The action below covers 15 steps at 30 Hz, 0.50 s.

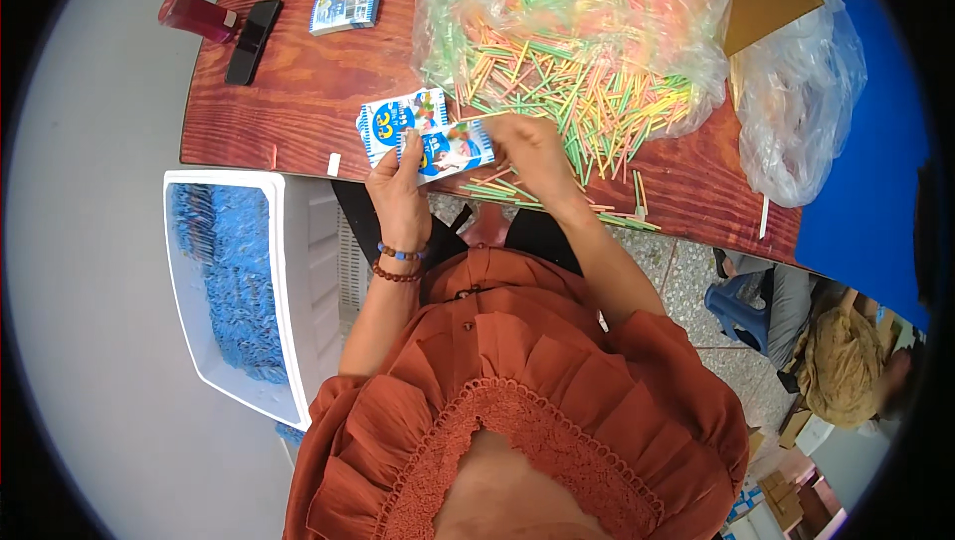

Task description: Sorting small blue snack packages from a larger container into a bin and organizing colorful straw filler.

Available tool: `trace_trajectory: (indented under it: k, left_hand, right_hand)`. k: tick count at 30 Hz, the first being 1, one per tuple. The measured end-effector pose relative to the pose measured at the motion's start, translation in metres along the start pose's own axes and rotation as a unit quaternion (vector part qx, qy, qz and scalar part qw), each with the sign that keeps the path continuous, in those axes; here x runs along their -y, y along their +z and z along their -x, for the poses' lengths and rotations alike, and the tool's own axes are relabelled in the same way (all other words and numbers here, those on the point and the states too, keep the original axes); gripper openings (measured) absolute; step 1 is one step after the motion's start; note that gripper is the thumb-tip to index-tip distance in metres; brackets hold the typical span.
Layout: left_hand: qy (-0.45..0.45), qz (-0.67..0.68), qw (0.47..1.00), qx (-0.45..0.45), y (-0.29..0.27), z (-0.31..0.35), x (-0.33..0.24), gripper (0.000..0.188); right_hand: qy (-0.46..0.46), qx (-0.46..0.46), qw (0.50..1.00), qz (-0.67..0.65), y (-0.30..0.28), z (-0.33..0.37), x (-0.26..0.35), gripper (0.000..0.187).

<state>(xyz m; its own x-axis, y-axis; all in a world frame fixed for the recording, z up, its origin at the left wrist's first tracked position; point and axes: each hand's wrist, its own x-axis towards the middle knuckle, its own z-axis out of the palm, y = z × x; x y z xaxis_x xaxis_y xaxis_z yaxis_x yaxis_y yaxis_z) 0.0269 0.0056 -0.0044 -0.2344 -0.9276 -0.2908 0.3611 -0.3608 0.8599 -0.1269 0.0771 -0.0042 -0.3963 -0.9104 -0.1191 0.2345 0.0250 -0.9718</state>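
Observation:
My left hand pinches a small blue-and-white printed packet over the table's near edge, thumb on top. Beneath and behind it, more packets of the same kind lie on the tabletop. Close to the right end of the held packet is my right hand, its fingers bent and drawn together; what they grip is hidden. Right beside that hand spreads a heap of thin sticks in green, yellow, orange and pink, some lying loose along the table edge.
Behind the sticks lies a large clear plastic bag holding more of them. A packet stack, a phone and a red bottle sit at the far left. A white foam box of blue packets stands left; a blue stool stands right.

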Motion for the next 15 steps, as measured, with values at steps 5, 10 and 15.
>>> trace_trajectory:
  k: [5, 10, 15]
  left_hand:
    - [-0.059, 0.027, 0.997, 0.049, -0.001, -0.001, -0.001, 0.024]
    - [-0.064, 0.023, 0.997, 0.045, 0.007, 0.005, -0.002, 0.026]
    - [-0.060, 0.022, 0.997, 0.035, 0.009, 0.006, 0.003, 0.025]
  right_hand:
    - [-0.216, 0.021, 0.968, 0.126, -0.026, 0.003, 0.018, 0.022]
    - [-0.267, 0.086, 0.924, 0.258, -0.015, 0.006, 0.020, 0.038]
    - [-0.313, 0.144, 0.892, 0.293, -0.013, 0.005, 0.011, 0.029]
